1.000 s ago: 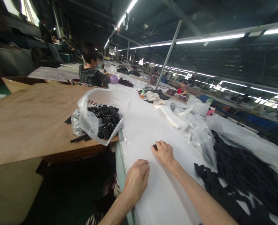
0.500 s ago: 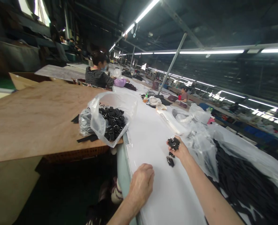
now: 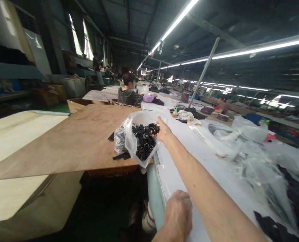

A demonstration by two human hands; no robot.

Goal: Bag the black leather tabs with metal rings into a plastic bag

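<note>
My right hand reaches into the mouth of a clear plastic bag, its fingers closed around some black strap tabs with metal rings. Beneath and beside it, the bag holds a heap of similar black tabs. The held tabs partly blend into that heap. Near the front edge of the white table, my left hand rests with its fingers curled under. Whether it holds anything is hidden.
The bag stands on a brown board beside the white table. Plastic sheeting and black fabric pieces lie at right. Cloths and a small bottle are farther back. A person in a striped top sits beyond the board.
My right hand has moved left from above the white table to the bag, carrying the black tabs. My left hand stays curled at the table edge. The view has turned left.
</note>
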